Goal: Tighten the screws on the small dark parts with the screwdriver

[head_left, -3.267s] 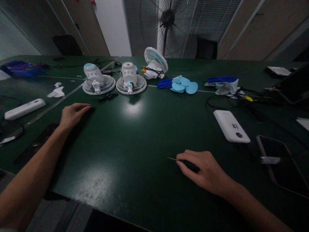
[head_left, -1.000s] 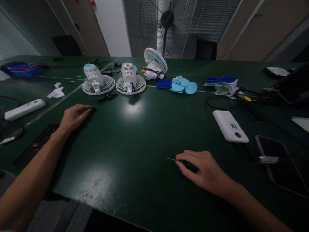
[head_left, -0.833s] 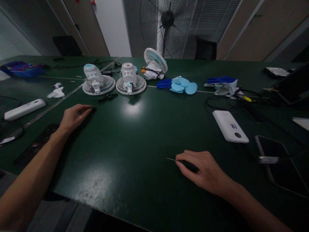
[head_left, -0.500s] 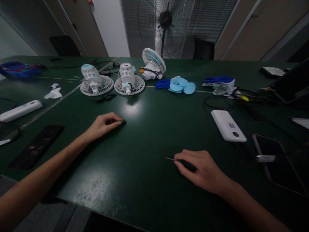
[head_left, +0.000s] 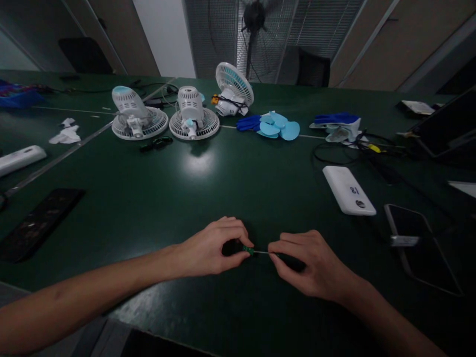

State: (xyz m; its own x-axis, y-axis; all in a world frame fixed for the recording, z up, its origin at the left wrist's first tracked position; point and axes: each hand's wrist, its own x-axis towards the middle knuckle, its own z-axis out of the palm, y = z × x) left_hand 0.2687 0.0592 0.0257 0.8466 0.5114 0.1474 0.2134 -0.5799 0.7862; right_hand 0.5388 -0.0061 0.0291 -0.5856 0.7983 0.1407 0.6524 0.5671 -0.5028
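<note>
My left hand pinches a small green part between thumb and forefinger, low over the green table. My right hand is closed around the dark handle of a screwdriver. Its thin metal shaft points left, and the tip meets the green part. Whether the tip sits inside the part is too small to tell. Both hands are near each other at the front middle of the table.
Small white fans stand at the back, near light blue blades and gloves. A white power bank and a phone lie on the right. A dark tray is on the left.
My left hand has moved right and nearer with the green part, which now meets the screwdriver's tip. My right hand has hardly moved. The view has shifted slightly.
</note>
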